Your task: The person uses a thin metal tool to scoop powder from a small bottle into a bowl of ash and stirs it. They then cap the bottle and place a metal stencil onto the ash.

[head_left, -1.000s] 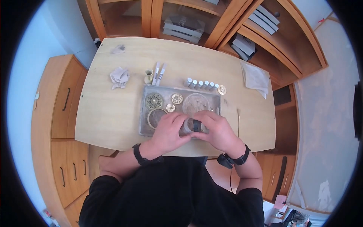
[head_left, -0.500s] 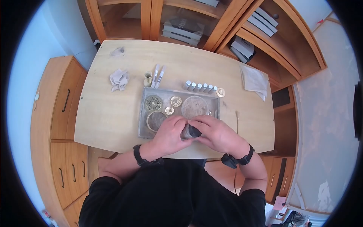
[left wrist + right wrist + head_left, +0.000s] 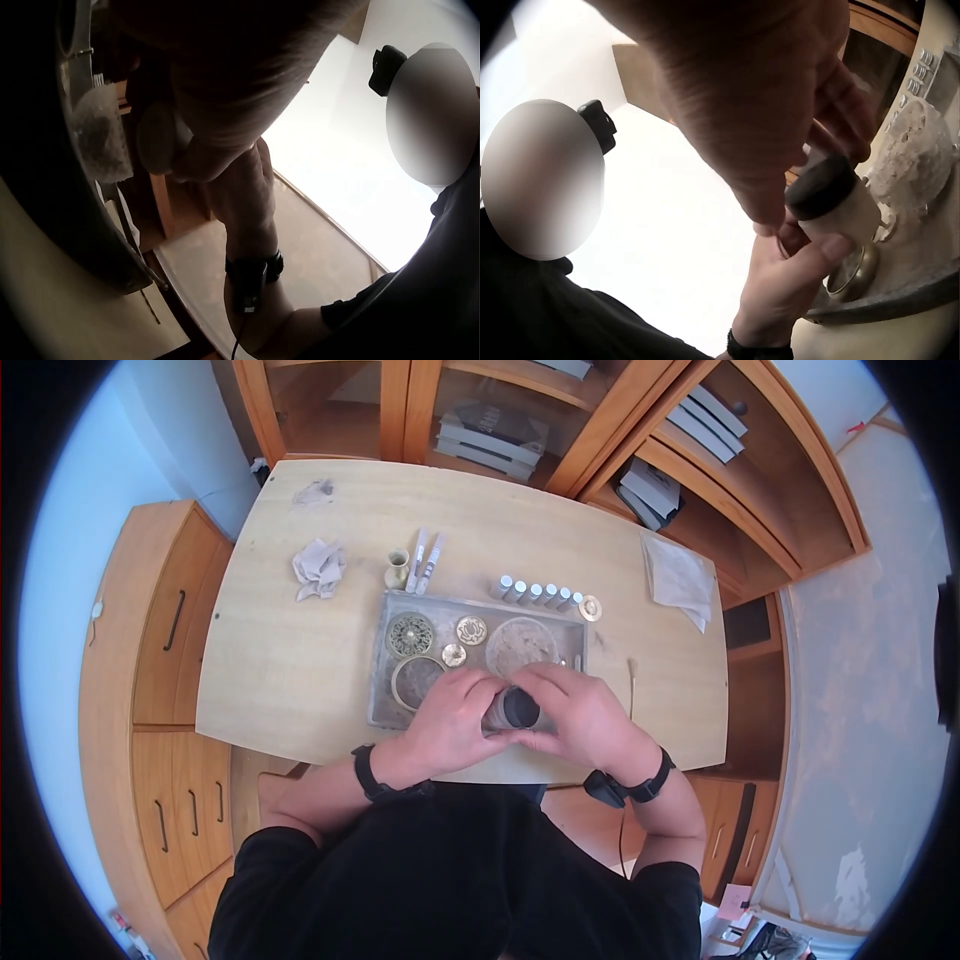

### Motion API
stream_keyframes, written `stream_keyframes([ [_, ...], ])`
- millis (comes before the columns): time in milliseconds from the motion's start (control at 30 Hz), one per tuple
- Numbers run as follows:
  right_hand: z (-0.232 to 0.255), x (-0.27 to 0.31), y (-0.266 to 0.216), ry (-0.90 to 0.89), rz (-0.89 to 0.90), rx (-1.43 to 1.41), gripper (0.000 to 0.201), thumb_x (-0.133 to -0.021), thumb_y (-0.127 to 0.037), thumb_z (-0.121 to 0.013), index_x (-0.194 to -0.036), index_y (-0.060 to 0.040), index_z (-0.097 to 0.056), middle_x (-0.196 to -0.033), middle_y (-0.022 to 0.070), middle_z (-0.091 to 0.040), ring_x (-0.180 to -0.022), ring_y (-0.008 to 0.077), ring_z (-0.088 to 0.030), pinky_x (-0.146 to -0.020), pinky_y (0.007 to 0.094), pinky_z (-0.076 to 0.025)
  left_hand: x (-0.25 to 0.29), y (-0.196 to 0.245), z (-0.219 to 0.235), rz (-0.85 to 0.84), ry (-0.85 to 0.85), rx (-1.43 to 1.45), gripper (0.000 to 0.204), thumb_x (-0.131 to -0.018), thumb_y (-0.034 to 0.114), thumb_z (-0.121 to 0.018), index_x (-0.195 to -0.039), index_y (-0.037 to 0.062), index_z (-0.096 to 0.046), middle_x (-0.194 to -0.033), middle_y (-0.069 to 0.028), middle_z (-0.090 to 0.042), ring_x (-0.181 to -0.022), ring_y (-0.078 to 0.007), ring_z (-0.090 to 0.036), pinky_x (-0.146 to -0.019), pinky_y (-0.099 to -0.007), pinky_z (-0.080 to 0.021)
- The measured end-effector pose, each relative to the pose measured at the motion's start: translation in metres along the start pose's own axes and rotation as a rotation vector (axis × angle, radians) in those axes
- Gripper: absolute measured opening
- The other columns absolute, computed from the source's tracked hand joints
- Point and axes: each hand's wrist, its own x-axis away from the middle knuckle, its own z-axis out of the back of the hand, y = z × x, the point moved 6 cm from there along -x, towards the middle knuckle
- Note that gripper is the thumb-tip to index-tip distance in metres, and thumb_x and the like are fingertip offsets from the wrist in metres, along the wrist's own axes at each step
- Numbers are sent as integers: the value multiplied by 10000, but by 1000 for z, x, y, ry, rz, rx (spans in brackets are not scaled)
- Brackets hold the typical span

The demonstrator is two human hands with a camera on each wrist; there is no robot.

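Over the front edge of the grey tray [image 3: 376,705], both hands hold a small jar with a black lid [image 3: 821,186] and a pale, see-through body [image 3: 851,216]. My left hand [image 3: 450,720] grips the body from the left, its thumb along the side in the right wrist view. My right hand [image 3: 585,720] curls its fingers and thumb around the lid end. The jar is tilted, lid toward the right hand. Just behind, a clear round dish [image 3: 522,643] with greyish residue stands in the tray. A brass ring [image 3: 395,685] lies by the left hand.
The tray also holds an openwork brass disc [image 3: 410,635] and smaller gold pieces [image 3: 472,630]. Behind it stand a brass vase [image 3: 397,568], two white sticks [image 3: 418,558] and several silver-capped tubes [image 3: 536,592]. Crumpled tissue [image 3: 320,568] lies left, a thin brush [image 3: 632,685] right.
The jar has turned in the hands, so its black lid, first seen nearly edge-on, now shows its round top to the head view. Both hands have shifted slightly and keep their hold.
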Motion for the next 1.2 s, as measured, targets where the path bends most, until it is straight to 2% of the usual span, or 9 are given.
stream_keyframes([
  [167,-5,1,-3,-117,34,-14,455,-838,-169,-787,-1265,-100,-647,-1267,170,-626,-1085,384,-672,-905,442,-590,0,1,3,-20,4,-24,492,-680,215,-883,-1060,-8,-665,-998,-157,-674,-938,-359,-662,-865,-465,-529],
  [267,-2,1,-9,-105,171,8,451,-833,-107,-764,-1266,-94,-638,-1266,161,-631,-1121,376,-659,-939,439,-579,1,-2,0,-30,-25,12,472,-675,197,-868,-1051,-5,-665,-995,-156,-673,-943,-353,-663,-867,-463,-529],
  [367,-5,3,-6,-125,187,-26,449,-835,-80,-748,-1269,-91,-633,-1270,154,-632,-1147,366,-647,-964,437,-570,2,-4,-3,-14,-67,13,467,-672,182,-855,-1060,6,-664,-996,-151,-674,-946,-346,-662,-869,-459,-529],
  [467,-3,2,-4,-114,145,-78,434,-846,-128,-759,-1258,-74,-633,-1259,165,-631,-1107,377,-659,-935,445,-578,1,-4,-5,-38,-23,39,475,-674,192,-860,-1069,16,-662,-992,-146,-671,-933,-345,-656,-865,-461,-527],
  [667,-9,8,11,-112,-27,-11,510,-849,-307,-819,-1235,-35,-627,-1047,186,-688,-874,398,-710,-758,452,-595,-2,5,-4,-54,-70,-27,499,-682,228,-877,-1081,20,-660,-1026,-137,-673,-939,-345,-653,-860,-459,-517],
  [767,-13,11,14,-53,-68,12,527,-848,-343,-827,-1224,-31,-628,-967,179,-698,-818,392,-714,-718,447,-590,-2,3,-7,-59,-69,-29,512,-688,250,-885,-1086,20,-659,-1044,-136,-676,-952,-346,-654,-864,-456,-514],
  [867,-9,13,13,-86,-112,15,512,-849,-309,-822,-1241,-39,-632,-1052,181,-690,-876,386,-715,-754,446,-598,-3,3,-7,-29,-67,-2,517,-687,261,-889,-1086,20,-665,-1044,-140,-677,-957,-346,-657,-871,-455,-515],
  [967,1,7,4,-26,66,-60,480,-854,-247,-812,-1260,-57,-639,-1153,174,-665,-934,383,-712,-799,441,-606,-2,-3,-11,-30,-66,-15,511,-684,259,-890,-1080,22,-671,-1046,-144,-679,-967,-346,-661,-879,-455,-516],
  [1200,0,10,6,-132,114,-113,429,-837,-104,-768,-1245,-71,-641,-1252,149,-620,-1100,368,-665,-915,426,-587,-4,-1,-11,-41,-87,10,490,-674,234,-874,-1057,8,-668,-1033,-156,-679,-973,-354,-660,-886,-460,-520],
])
